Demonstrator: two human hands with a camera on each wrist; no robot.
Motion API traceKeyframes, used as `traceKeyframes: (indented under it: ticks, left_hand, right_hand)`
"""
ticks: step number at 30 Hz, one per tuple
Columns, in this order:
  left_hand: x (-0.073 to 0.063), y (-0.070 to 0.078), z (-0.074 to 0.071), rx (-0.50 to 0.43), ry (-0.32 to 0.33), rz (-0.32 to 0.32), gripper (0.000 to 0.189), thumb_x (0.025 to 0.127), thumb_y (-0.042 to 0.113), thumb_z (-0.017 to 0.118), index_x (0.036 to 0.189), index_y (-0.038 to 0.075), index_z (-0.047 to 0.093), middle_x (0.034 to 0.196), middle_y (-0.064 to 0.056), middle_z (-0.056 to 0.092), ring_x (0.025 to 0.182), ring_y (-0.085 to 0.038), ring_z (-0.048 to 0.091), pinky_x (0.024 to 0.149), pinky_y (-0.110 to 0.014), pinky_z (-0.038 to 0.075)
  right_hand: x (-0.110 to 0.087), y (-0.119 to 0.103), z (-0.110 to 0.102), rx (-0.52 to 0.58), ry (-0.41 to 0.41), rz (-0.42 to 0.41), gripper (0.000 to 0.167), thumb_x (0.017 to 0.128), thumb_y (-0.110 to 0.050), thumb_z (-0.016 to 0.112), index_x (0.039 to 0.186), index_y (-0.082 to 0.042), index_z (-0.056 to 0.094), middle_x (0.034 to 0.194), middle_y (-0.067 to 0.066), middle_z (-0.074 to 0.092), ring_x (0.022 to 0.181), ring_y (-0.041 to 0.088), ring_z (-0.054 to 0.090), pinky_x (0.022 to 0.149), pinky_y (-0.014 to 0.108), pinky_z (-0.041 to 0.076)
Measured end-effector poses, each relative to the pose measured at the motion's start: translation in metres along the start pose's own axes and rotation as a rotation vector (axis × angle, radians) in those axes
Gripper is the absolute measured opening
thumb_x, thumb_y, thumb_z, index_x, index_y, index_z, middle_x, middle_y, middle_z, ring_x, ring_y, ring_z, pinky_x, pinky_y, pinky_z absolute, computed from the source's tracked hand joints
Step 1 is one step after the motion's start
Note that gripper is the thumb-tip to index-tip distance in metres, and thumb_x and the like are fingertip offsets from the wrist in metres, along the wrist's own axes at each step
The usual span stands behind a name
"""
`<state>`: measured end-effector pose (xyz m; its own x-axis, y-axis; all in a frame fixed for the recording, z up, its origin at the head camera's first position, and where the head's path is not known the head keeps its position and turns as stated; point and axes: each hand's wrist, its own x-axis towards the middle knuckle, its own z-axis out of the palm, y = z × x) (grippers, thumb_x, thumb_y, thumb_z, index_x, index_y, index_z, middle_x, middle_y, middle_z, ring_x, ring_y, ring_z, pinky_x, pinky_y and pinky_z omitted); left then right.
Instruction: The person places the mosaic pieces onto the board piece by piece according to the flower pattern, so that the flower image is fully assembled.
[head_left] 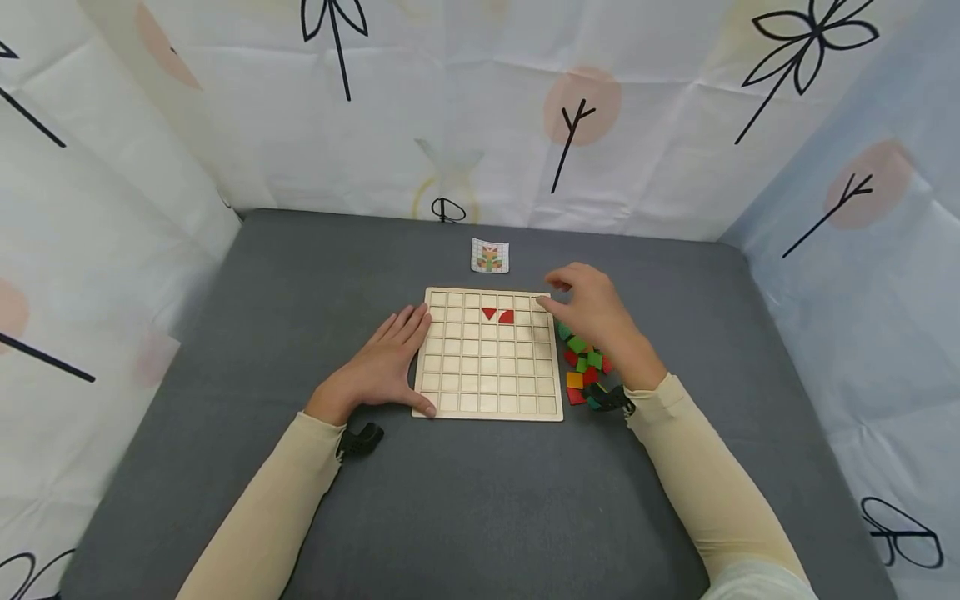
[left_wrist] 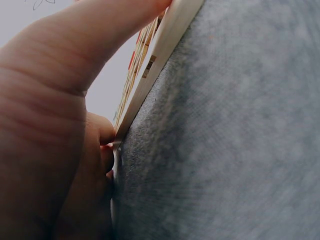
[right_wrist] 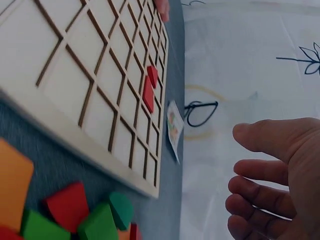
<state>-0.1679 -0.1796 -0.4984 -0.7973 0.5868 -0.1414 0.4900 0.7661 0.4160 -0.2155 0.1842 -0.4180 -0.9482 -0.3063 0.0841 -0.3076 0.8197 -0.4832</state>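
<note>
A wooden grid board [head_left: 480, 367] lies on the grey table. Two red pieces sit in cells of its second row from the far edge: a triangle [head_left: 489, 313] and, just right of it, a quarter-circle piece [head_left: 507, 317]. My left hand [head_left: 386, 362] rests against the board's left side, fingers extended along the edge and thumb on the near left corner. In the left wrist view that thumb touches the board's rim [left_wrist: 159, 52]. Above the board's far right corner hovers my right hand [head_left: 592, 308]. Its thumb and loosely bent fingers are apart, with nothing between them in the right wrist view.
Several loose coloured blocks, among them an orange square [head_left: 574, 380] and a green piece [head_left: 577, 344], are heaped right of the board, partly under the right wrist. A small patterned card [head_left: 490, 257] lies beyond the far edge. Printed cloth [head_left: 495, 108] hangs around the table.
</note>
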Motion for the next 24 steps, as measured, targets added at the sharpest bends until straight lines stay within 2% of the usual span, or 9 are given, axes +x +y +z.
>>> traceKeyframes:
  ticks: [6, 16, 24]
  left_hand:
    - [0.0, 0.002, -0.001, -0.007, -0.001, -0.004, 0.159, 0.067, 0.081, 0.089, 0.173, 0.0, 0.002, 0.181, -0.015, -0.007, 0.166, -0.034, -0.008, 0.133, -0.05, -0.004]
    - [-0.002, 0.004, -0.004, -0.001, -0.011, -0.016, 0.159, 0.067, 0.082, 0.088, 0.173, 0.001, 0.001, 0.181, -0.014, -0.008, 0.166, -0.034, -0.008, 0.133, -0.049, -0.004]
    - [-0.001, 0.003, -0.004, 0.0, -0.013, -0.017, 0.159, 0.067, 0.081, 0.088, 0.173, 0.001, 0.001, 0.181, -0.014, -0.008, 0.166, -0.034, -0.009, 0.133, -0.049, -0.004]
  right_hand:
    - [-0.006, 0.014, -0.012, 0.005, 0.024, 0.026, 0.035, 0.104, -0.021, 0.078, 0.133, -0.002, 0.074, 0.127, 0.017, 0.068, 0.116, 0.039, 0.062, 0.097, 0.054, 0.054]
    - [-0.011, 0.03, -0.02, 0.047, 0.027, 0.05, 0.035, 0.104, -0.02, 0.077, 0.133, 0.0, 0.073, 0.128, 0.022, 0.066, 0.114, 0.043, 0.061, 0.096, 0.056, 0.053]
    - [-0.015, 0.042, -0.019, 0.047, -0.007, 0.07, 0.038, 0.105, -0.018, 0.076, 0.137, 0.001, 0.071, 0.129, 0.022, 0.066, 0.114, 0.042, 0.061, 0.098, 0.057, 0.053]
